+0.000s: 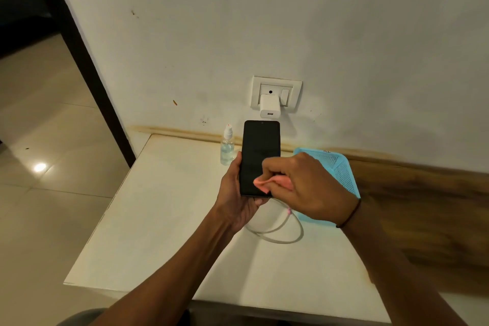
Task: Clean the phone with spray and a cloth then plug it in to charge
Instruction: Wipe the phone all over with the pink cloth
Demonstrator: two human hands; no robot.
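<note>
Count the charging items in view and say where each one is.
2. A white charger adapter is plugged into the wall socket; a white cable lies looped on the table, partly hidden behind the hands.

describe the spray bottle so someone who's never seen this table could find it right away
Start at the white wall socket with the charger plugged in. Drop down and slightly left to the back edge of the white table. The spray bottle stands upright there, just left of the raised phone: small, clear, white nozzle, the only see-through thing.
</note>
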